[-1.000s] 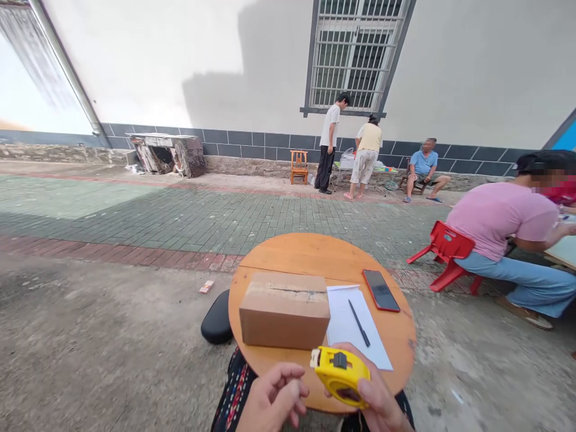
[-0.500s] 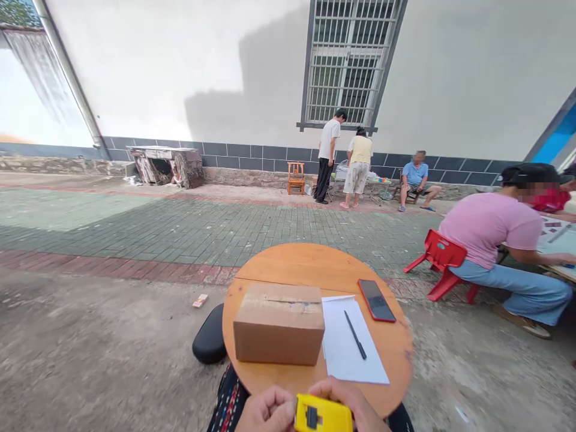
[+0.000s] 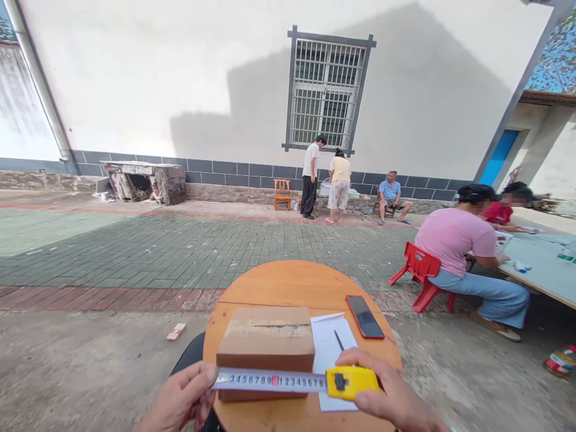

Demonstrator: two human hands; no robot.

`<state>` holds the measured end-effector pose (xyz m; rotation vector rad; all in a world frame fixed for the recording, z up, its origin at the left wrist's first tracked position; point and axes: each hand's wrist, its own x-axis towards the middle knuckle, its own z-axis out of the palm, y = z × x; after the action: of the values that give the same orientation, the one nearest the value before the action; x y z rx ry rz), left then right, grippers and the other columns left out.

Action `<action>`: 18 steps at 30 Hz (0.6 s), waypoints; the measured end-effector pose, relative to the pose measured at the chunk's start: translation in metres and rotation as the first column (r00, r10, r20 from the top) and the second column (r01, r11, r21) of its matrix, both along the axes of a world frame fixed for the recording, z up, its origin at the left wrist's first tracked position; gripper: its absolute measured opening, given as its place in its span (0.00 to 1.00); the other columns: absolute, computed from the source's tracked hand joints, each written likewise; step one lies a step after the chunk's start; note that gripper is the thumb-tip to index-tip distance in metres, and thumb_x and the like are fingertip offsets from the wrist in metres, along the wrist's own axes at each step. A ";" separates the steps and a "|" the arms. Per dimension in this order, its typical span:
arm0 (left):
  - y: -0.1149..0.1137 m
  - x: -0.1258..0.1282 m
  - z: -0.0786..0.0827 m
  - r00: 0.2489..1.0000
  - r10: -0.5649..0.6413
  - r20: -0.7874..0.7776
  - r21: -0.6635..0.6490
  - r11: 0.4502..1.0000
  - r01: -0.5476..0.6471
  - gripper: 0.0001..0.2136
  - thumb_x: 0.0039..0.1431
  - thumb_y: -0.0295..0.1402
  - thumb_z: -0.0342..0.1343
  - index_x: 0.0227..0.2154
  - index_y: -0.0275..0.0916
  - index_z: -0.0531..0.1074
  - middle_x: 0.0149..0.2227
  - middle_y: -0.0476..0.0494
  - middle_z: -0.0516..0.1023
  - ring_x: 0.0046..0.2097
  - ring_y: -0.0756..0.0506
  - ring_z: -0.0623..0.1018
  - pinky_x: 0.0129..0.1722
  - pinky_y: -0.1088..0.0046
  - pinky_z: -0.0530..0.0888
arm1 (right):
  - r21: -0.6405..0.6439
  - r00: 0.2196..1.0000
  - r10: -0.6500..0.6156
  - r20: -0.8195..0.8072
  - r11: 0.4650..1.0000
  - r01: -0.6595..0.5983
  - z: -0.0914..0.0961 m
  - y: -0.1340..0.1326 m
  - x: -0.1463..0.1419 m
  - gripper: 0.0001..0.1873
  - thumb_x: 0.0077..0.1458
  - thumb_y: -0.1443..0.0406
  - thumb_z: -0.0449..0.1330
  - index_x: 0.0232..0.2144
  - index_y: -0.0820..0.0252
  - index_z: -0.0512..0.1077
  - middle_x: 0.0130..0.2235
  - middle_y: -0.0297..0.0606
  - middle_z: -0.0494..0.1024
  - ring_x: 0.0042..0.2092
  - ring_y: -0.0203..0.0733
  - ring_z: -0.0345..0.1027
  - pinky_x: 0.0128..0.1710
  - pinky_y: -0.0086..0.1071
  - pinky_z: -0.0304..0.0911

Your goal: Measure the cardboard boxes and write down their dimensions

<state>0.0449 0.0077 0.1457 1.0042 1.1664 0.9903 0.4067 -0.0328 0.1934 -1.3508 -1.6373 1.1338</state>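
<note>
1. Since the left hand (image 3: 184, 390) pinches the tape (image 3: 292, 382) at its end and the right hand (image 3: 390, 387) grips its case (image 3: 355, 383), it seems pulled taut.
2. It crosses the box's (image 3: 266, 335) six-o'clock side; paper (image 3: 324, 348) lies at three o'clock, seemingly within reach.

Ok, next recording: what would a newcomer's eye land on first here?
Probably the yellow tape measure at the near edge of the table: the right hand holds its case, the left hand the end of its blade, which runs straight across in front of the box. After that, perhaps the red chair off to the right, with a person in a pink top seated on it.
</note>
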 end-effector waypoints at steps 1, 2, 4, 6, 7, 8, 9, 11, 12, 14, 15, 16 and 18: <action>0.007 -0.004 0.010 0.999 0.021 -0.043 0.040 0.999 -0.019 0.24 0.43 0.57 0.62 0.18 0.40 0.65 0.18 0.52 0.65 0.20 0.52 0.63 0.21 0.76 0.60 | 0.013 0.999 -0.030 -0.011 0.999 0.030 0.002 0.006 0.000 0.25 0.41 0.48 0.65 0.40 0.54 0.78 0.31 0.33 0.76 0.32 0.41 0.64 0.31 0.29 0.58; 0.015 -0.007 0.019 0.995 0.038 -0.088 0.077 0.997 -0.031 0.24 0.44 0.57 0.61 0.18 0.40 0.64 0.18 0.52 0.65 0.20 0.52 0.63 0.21 0.76 0.60 | 0.017 0.997 -0.068 -0.035 0.997 0.069 0.004 0.012 -0.002 0.26 0.41 0.48 0.65 0.40 0.54 0.77 0.31 0.33 0.76 0.32 0.41 0.64 0.31 0.29 0.59; 0.032 -0.011 0.032 0.984 0.052 -0.168 0.135 0.990 -0.029 0.23 0.44 0.56 0.58 0.17 0.40 0.63 0.18 0.53 0.65 0.20 0.53 0.62 0.21 0.76 0.59 | 0.010 0.986 -0.132 -0.104 0.991 0.134 0.008 0.025 -0.006 0.26 0.44 0.47 0.65 0.41 0.56 0.77 0.32 0.35 0.77 0.32 0.42 0.66 0.30 0.30 0.60; 0.051 -0.014 0.038 0.975 0.042 -0.219 0.165 0.986 -0.005 0.21 0.44 0.54 0.56 0.17 0.40 0.62 0.17 0.53 0.64 0.20 0.53 0.61 0.21 0.77 0.57 | 0.006 0.969 -0.181 -0.168 0.983 0.185 0.009 0.041 -0.009 0.26 0.45 0.46 0.64 0.40 0.57 0.76 0.33 0.37 0.78 0.33 0.44 0.68 0.31 0.32 0.62; 0.060 -0.015 0.040 0.973 0.041 -0.227 0.161 0.987 -0.004 0.20 0.44 0.53 0.56 0.17 0.40 0.62 0.18 0.53 0.64 0.20 0.53 0.61 0.21 0.77 0.57 | 0.012 0.959 -0.215 -0.187 0.975 0.221 0.010 0.049 -0.009 0.25 0.46 0.46 0.64 0.40 0.58 0.76 0.34 0.38 0.79 0.34 0.44 0.69 0.31 0.32 0.63; 0.069 -0.016 0.040 0.971 0.035 -0.237 0.150 0.989 0.001 0.19 0.43 0.51 0.56 0.18 0.40 0.63 0.18 0.53 0.64 0.20 0.54 0.62 0.21 0.77 0.57 | 0.021 0.950 -0.246 -0.193 0.967 0.254 0.009 0.057 -0.009 0.25 0.46 0.46 0.64 0.39 0.58 0.76 0.35 0.39 0.80 0.34 0.44 0.69 0.32 0.33 0.64; 0.077 -0.017 0.039 0.969 0.030 -0.247 0.139 0.990 0.005 0.18 0.43 0.50 0.56 0.19 0.39 0.64 0.18 0.53 0.65 0.20 0.54 0.62 0.20 0.77 0.57 | 0.033 0.942 -0.274 -0.192 0.958 0.286 0.008 0.066 -0.008 0.25 0.46 0.46 0.64 0.38 0.59 0.77 0.35 0.40 0.80 0.35 0.45 0.69 0.32 0.33 0.64; 0.091 -0.017 0.037 0.962 0.017 -0.274 0.122 0.992 0.017 0.16 0.44 0.48 0.56 0.20 0.38 0.65 0.19 0.54 0.66 0.20 0.54 0.62 0.20 0.77 0.56 | 0.053 0.935 -0.302 -0.185 0.947 0.317 0.007 0.081 -0.006 0.25 0.46 0.45 0.64 0.36 0.59 0.77 0.37 0.41 0.81 0.37 0.45 0.70 0.34 0.33 0.64; 0.097 -0.016 0.036 0.957 0.011 -0.289 0.116 0.993 0.024 0.16 0.45 0.47 0.56 0.21 0.38 0.65 0.18 0.54 0.65 0.20 0.54 0.62 0.20 0.77 0.56 | 0.060 0.937 -0.299 -0.179 0.948 0.314 0.006 0.088 -0.005 0.25 0.46 0.45 0.64 0.35 0.59 0.77 0.37 0.41 0.81 0.37 0.45 0.70 0.34 0.33 0.64; 0.105 -0.014 0.033 0.947 -0.004 -0.320 0.102 0.994 0.039 0.16 0.48 0.46 0.57 0.20 0.38 0.65 0.18 0.55 0.64 0.19 0.54 0.61 0.19 0.77 0.55 | 0.068 0.940 -0.297 -0.170 0.948 0.311 0.006 0.098 -0.004 0.25 0.46 0.45 0.64 0.33 0.60 0.78 0.36 0.41 0.81 0.37 0.46 0.70 0.34 0.33 0.64; 0.108 -0.013 0.031 0.942 -0.011 -0.336 0.094 0.995 0.045 0.16 0.50 0.46 0.57 0.20 0.38 0.64 0.18 0.55 0.64 0.19 0.54 0.61 0.19 0.77 0.55 | 0.070 0.938 -0.306 -0.165 0.945 0.320 0.007 0.101 -0.005 0.25 0.45 0.45 0.65 0.32 0.60 0.78 0.34 0.40 0.81 0.36 0.46 0.70 0.33 0.33 0.64; 0.111 -0.013 0.029 0.936 -0.020 -0.352 0.085 0.995 0.053 0.16 0.52 0.45 0.57 0.21 0.38 0.64 0.18 0.56 0.63 0.19 0.55 0.61 0.19 0.77 0.55 | 0.069 0.934 -0.318 -0.161 0.941 0.332 0.007 0.103 -0.005 0.24 0.44 0.45 0.65 0.32 0.60 0.78 0.33 0.40 0.81 0.35 0.45 0.69 0.32 0.33 0.63; 0.115 -0.012 0.024 0.922 -0.037 -0.384 0.068 0.995 0.068 0.16 0.56 0.44 0.57 0.22 0.38 0.64 0.19 0.57 0.63 0.19 0.55 0.61 0.19 0.78 0.56 | 0.054 0.925 -0.344 -0.159 0.933 0.356 0.008 0.106 -0.006 0.24 0.43 0.45 0.66 0.30 0.59 0.78 0.31 0.38 0.80 0.33 0.45 0.69 0.30 0.32 0.62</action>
<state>0.0330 0.1227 0.1698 1.3283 1.4190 0.8224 0.4012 0.0729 0.2017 -1.4033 -1.2590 0.9179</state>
